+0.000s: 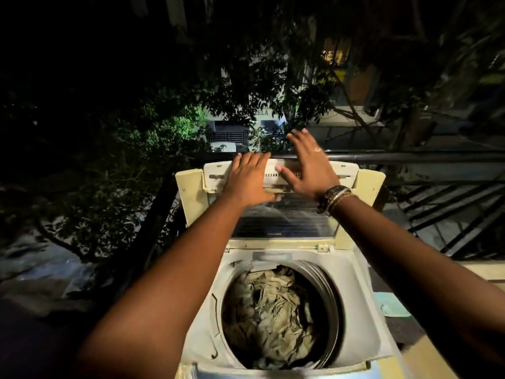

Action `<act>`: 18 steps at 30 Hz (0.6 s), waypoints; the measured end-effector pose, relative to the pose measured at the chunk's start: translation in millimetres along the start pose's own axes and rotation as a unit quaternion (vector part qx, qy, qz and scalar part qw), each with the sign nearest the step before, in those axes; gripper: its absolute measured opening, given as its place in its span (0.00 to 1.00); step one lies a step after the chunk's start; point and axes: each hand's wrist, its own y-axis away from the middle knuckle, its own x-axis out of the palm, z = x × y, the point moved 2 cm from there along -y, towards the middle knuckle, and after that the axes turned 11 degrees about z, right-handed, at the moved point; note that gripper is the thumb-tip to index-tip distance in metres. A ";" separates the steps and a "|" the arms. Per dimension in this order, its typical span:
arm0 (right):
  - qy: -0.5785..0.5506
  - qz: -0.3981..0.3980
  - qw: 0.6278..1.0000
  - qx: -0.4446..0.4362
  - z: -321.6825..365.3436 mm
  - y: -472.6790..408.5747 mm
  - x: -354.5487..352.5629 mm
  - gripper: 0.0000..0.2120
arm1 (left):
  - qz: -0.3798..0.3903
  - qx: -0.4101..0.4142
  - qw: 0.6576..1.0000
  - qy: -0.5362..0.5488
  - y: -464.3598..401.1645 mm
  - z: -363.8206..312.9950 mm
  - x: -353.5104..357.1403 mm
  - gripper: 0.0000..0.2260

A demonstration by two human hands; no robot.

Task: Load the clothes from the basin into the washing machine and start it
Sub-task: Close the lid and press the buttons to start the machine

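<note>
A top-loading washing machine stands below me with its drum uncovered. Crumpled beige and striped clothes fill the drum. The folding lid stands raised at the back, its glass panel facing me. My left hand lies flat on the lid's upper edge, fingers spread. My right hand is beside it, fingers spread, thumb against the lid's top panel; a ring is on one finger and bracelets on the wrist. Neither hand holds anything. The basin is not in view.
A dark metal railing runs right behind the machine, with slanted bars at the right. Trees and a lit building lie beyond in the dark. A yellow floor edge shows at the lower right.
</note>
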 end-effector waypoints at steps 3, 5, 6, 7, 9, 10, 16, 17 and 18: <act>0.064 0.072 0.995 0.015 1.2 7.8 16.8 0.38 | -0.006 -0.014 1.000 -0.012 4.3 -8.1 7.7 0.53; 0.085 0.055 0.995 0.024 8.9 18.9 19.1 0.35 | -0.018 -0.021 0.999 -0.019 13.1 -14.1 6.7 0.52; 0.080 0.047 0.995 0.032 14.3 23.6 17.4 0.34 | -0.019 -0.024 0.999 -0.025 19.2 -16.8 5.6 0.51; 0.076 0.038 0.996 0.037 19.2 27.3 14.2 0.32 | -0.021 -0.025 0.999 -0.031 24.1 -18.9 5.0 0.49; 0.078 0.024 0.996 0.038 26.7 39.5 4.5 0.31 | -0.035 -0.020 0.999 -0.037 38.0 -25.5 4.3 0.42; 0.084 0.019 0.996 0.033 29.6 47.8 -1.3 0.30 | -0.041 -0.016 0.999 -0.031 46.1 -29.8 3.1 0.38; 0.120 0.102 0.987 0.030 47.9 98.0 -13.4 0.34 | 0.008 -0.037 0.999 -0.016 100.4 -55.7 0.4 0.29; 0.130 0.124 0.983 0.032 49.8 106.1 -13.5 0.37 | 0.010 -0.042 0.999 -0.019 110.7 -61.5 1.0 0.27; 0.139 0.145 0.979 0.031 51.6 118.2 -14.0 0.38 | 0.019 -0.047 0.998 -0.025 123.9 -69.1 2.2 0.25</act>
